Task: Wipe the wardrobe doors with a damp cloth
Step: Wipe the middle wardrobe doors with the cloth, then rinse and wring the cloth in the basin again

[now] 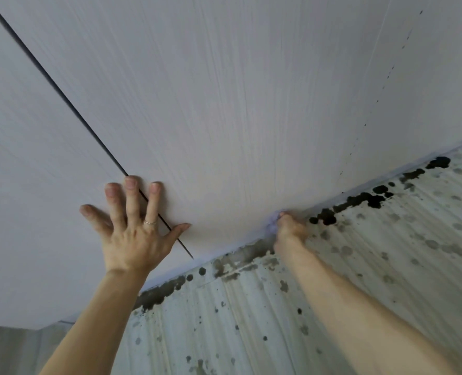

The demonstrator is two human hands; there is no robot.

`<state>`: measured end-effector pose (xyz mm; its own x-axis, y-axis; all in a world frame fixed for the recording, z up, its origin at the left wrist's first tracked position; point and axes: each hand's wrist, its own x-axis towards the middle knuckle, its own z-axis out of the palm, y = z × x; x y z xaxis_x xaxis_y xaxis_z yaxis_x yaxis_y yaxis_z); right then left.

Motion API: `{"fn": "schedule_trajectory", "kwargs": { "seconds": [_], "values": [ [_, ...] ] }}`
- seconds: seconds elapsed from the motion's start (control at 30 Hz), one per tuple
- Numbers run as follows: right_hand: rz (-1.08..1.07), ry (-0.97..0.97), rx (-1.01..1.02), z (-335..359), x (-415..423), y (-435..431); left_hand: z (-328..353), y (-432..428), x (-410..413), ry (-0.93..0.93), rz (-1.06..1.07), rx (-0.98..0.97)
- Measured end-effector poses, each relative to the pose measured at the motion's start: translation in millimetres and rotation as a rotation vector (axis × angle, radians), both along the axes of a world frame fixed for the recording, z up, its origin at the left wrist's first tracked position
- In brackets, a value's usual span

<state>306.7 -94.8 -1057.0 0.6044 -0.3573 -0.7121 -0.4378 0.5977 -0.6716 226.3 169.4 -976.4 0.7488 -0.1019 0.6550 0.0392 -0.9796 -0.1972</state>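
Overhead, the right hand [289, 228] clutches the cloth [272, 221] at the door's [224, 104] top edge; the left hand [132, 236] presses flat, fingers [131, 196] splayed (holding nothing). A stray swipe could smear ceiling mould [324, 216] onto it.

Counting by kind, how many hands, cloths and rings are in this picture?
Hands: 2, the left hand flat on the wardrobe doors, the right hand gripping.
Cloths: 1, a pale lilac cloth in the right hand.
Rings: 1, a ring on the left hand.
Total: 4
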Motion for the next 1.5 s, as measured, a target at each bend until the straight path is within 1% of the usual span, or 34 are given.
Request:
{"fn": "schedule_trajectory", "kwargs": {
  "seconds": [0.07, 0.13, 0.2, 0.3, 0.37, 0.43, 0.5, 0.53, 0.57, 0.67, 0.77, 0.83, 0.9, 0.97, 1.07, 1.2, 1.27, 1.33, 1.43, 1.5],
  "values": [
    [0.190, -0.007, 0.045, -1, -26, 39, -3, 2, -1, -0.013, -0.039, 0.042],
    [0.327, -0.063, 0.175, 12, -47, 68, -5, 6, -2, -0.059, -0.025, 0.096],
    [0.381, -0.073, 0.239, 26, -51, 73, -6, 4, -6, -0.066, -0.022, 0.133],
    [0.416, -0.142, 0.239, 86, -51, 66, 11, -1, -21, -0.032, -0.020, 0.124],
    [0.416, -0.210, 0.259, 126, -50, 57, 29, -10, -39, 0.067, -0.022, 0.108],
    [0.465, -0.270, 0.293, 185, -49, 56, 72, -12, -58, 0.231, -0.031, 0.049],
    [0.470, -0.273, 0.269, 232, -51, 59, 112, -12, -71, 0.366, -0.043, 0.014],
    [0.462, -0.268, 0.238, 247, -53, 60, 126, -13, -74, 0.413, -0.034, -0.033],
    [0.484, -0.232, 0.209, 282, -54, 67, 161, -6, -77, 0.448, 0.004, -0.103],
    [0.502, -0.210, 0.178, 372, -65, 84, 259, 6, -90, 0.496, 0.147, -0.306],
    [0.561, -0.198, 0.122, 462, -77, 108, 354, 25, -109, 0.524, 0.246, -0.416],
    [0.611, -0.206, 0.085, 509, -88, 124, 403, 33, -127, 0.536, 0.289, -0.482],
    [0.733, -0.195, 0.055, 562, -106, 145, 459, 41, -155, 0.556, 0.369, -0.560],
    [0.855, -0.209, 0.042, 605, -131, 164, 501, 48, -186, 0.533, 0.475, -0.630],
    [1.032, -0.237, 0.045, 651, -176, 197, 548, 63, -239, 0.503, 0.685, -0.786],
    [1.253, -0.213, 0.025, 668, -253, 245, 576, 87, -324, 0.488, 0.883, -0.973],
    [1.364, -0.204, 0.026, 663, -295, 272, 578, 105, -368, 0.481, 0.939, -1.127],
    [1.477, -0.173, 0.034, 654, -353, 309, 580, 133, -426, 0.341, 0.947, -1.388],
    [1.604, -0.165, 0.051, 640, -428, 363, 578, 171, -493, 0.138, 0.921, -1.687],
    [1.716, -0.184, 0.007, 632, -476, 395, 574, 191, -534, 0.151, 0.869, -1.816]
  ]
}}
